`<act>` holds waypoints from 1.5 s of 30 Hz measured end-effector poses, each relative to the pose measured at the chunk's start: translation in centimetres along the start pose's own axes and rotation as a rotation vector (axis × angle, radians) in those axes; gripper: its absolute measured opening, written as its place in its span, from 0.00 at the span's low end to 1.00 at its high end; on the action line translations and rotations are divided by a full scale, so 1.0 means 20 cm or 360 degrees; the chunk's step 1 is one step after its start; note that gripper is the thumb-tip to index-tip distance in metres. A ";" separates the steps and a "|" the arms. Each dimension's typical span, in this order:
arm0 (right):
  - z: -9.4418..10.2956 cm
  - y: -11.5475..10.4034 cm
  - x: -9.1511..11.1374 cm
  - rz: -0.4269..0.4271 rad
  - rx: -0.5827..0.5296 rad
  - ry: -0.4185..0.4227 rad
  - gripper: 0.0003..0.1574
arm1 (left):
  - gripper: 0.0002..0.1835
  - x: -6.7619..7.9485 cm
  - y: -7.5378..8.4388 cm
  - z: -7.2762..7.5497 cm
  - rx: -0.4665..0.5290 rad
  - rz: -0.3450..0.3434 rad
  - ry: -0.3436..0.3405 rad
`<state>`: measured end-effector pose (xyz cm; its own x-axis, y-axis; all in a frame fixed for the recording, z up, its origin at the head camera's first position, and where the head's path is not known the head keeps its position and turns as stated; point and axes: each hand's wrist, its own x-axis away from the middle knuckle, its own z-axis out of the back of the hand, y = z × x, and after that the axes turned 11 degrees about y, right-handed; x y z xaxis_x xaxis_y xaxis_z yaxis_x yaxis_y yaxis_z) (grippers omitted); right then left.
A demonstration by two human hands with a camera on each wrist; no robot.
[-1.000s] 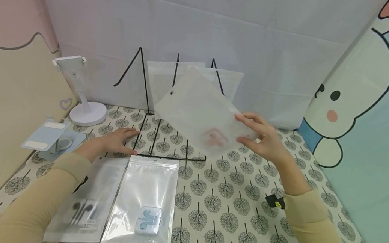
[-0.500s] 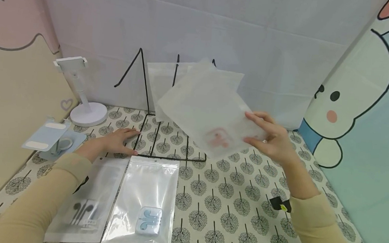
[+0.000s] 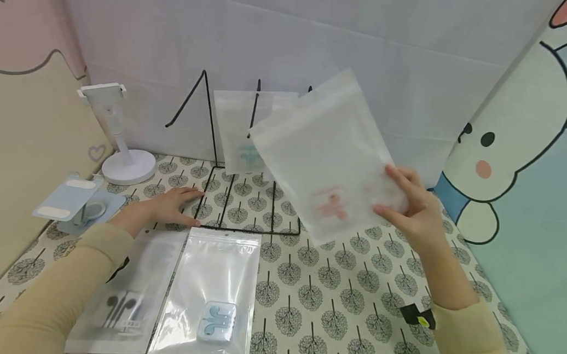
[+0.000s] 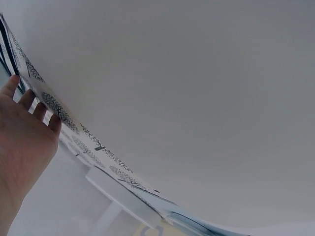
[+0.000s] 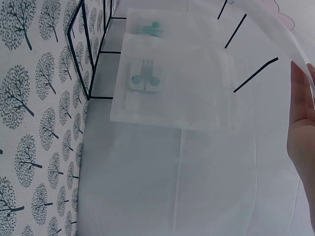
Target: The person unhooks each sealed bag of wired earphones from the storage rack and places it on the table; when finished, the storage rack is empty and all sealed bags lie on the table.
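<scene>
My right hand [image 3: 416, 214] pinches the lower right corner of a frosted zip bag [image 3: 315, 146] between thumb and fingers. Pink earphones [image 3: 332, 203] show through this tilted bag, raised before a black wire rack [image 3: 250, 230]. At the rack's left side my left hand [image 3: 175, 205] has its fingers spread, touching the base wire. Two more frosted bags hang on the rack; in the right wrist view the nearer bag [image 5: 192, 93] holds teal earphones [image 5: 145, 78] and the other bag [image 5: 182, 24] hangs behind it. The held bag partly hides the hanging ones in the head view.
Flat on the tree-patterned cloth lie a shiny bag [image 3: 212, 276] with light blue earphones and a frosted bag [image 3: 151, 266] with black earphones. Left of the rack stand a white phone stand [image 3: 128, 165] and a light blue folding stand [image 3: 70, 195].
My right hand has drawn the bag with pink earphones to the right, away from the rack, and turned it more upright, uncovering a hanging bag's teal earphones. My left hand stays put.
</scene>
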<state>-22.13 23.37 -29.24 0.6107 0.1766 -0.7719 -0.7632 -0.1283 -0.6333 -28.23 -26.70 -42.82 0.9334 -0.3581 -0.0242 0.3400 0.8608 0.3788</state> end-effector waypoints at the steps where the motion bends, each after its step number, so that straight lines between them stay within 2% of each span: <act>1: 0.00 -0.01 0.01 -0.0037 -0.0009 0.0014 0.42 | 0.52 0.00 0.00 0.00 0.0005 0.0000 0.0000; 7: -0.01 -0.07 0.08 -0.0301 -0.0018 0.0103 0.46 | 0.52 0.01 0.00 0.00 0.0012 -0.0004 -0.0004; 11: -0.02 -0.10 0.11 -0.0359 -0.0067 0.0127 0.46 | 0.52 0.01 0.00 0.00 0.0008 0.0005 -0.0010; 16: -0.04 -0.16 0.15 -0.0425 -0.0040 0.0138 0.47 | 0.51 0.01 0.01 0.01 0.0009 0.0013 -0.0017; 19: -0.04 -0.21 0.18 -0.0533 0.0081 0.0137 0.48 | 0.51 0.01 0.01 0.01 0.0013 0.0021 -0.0014; 22: -0.03 -0.24 0.21 -0.0602 0.0209 0.0064 0.48 | 0.51 0.01 0.01 0.01 0.0013 0.0025 -0.0012; 27: -0.01 -0.27 0.24 -0.0593 0.0384 -0.0151 0.45 | 0.51 0.01 0.01 0.00 0.0004 0.0020 -0.0008; 31: 0.02 -0.27 0.27 -0.0604 0.0434 -0.0316 0.45 | 0.51 0.01 0.00 0.00 0.0009 0.0017 -0.0003; 34: 0.02 -0.26 0.29 -0.0620 0.0460 -0.0391 0.44 | 0.52 0.00 -0.01 0.00 0.0004 0.0018 0.0001; 36: 0.02 -0.24 0.32 -0.0631 0.0501 -0.0414 0.44 | 0.52 0.00 -0.02 -0.01 -0.0001 0.0018 0.0003; 40: 0.00 -0.22 0.37 -0.0664 0.0737 -0.0404 0.43 | 0.52 -0.02 -0.03 -0.02 -0.0008 0.0012 0.0002; 43: -0.03 -0.19 0.41 -0.0741 0.0957 -0.0371 0.43 | 0.53 -0.02 -0.03 -0.02 -0.0009 0.0008 0.0001; 45: -0.05 -0.18 0.43 -0.0824 0.1024 -0.0342 0.43 | 0.53 -0.02 -0.04 -0.03 -0.0013 -0.0003 0.0012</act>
<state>-13.89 24.44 -33.70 0.9119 0.2500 -0.3254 -0.4100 0.5878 -0.6975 -28.81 -26.99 -43.54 0.9336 -0.3569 -0.0317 0.3425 0.8630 0.3714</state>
